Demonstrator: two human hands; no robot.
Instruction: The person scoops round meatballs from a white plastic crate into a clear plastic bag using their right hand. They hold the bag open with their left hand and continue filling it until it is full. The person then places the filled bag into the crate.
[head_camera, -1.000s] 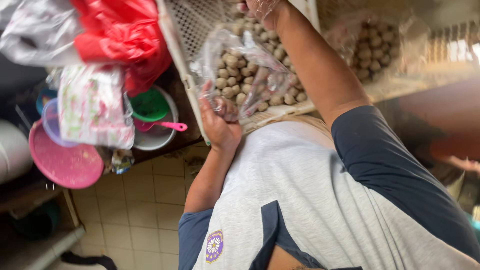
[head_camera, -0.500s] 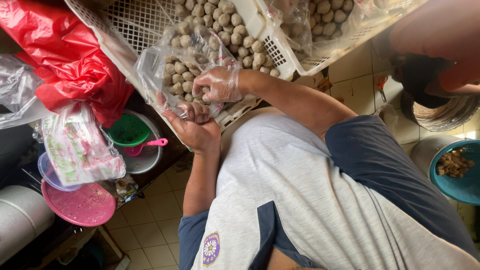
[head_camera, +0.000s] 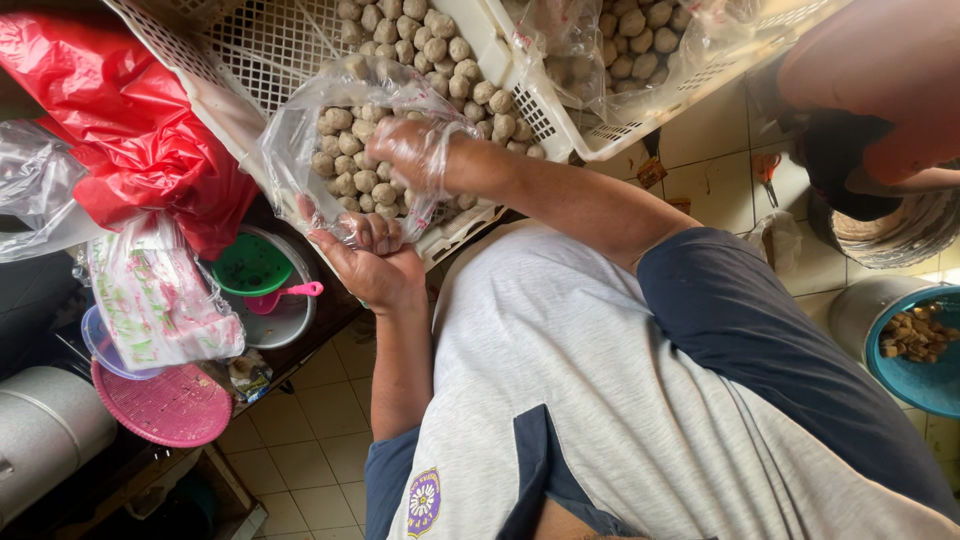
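Left hand (head_camera: 375, 262) grip clamped on the plastic bag (head_camera: 340, 150) at its lower edge. Bag lies at 12 o'clock from it, over the white crate (head_camera: 250, 50). Gloved right hand (head_camera: 415, 150), fingers together around meatballs (head_camera: 350, 165), sits inside the bag.

This is looking like a small food-preparation kitchen, the working back room of a food stall or home business rather than a tidy household kitchen. White perforated plastic crates (head_camera: 300, 50) are sitting packed with heaps of small round meatballs (head_camera: 440, 50), and a clear plastic bag (head_camera: 340, 140) is being filled with them in bulk. Pale ceramic tiles (head_camera: 310, 450) are covering the floor, and plastic kitchenware is crowding the edges: a pink strainer (head_camera: 165, 405), a green bowl (head_camera: 250, 265), a teal basin of brown scraps (head_camera: 915, 345), a metal pot (head_camera: 45, 430) and a red plastic bag (head_camera: 130, 120).
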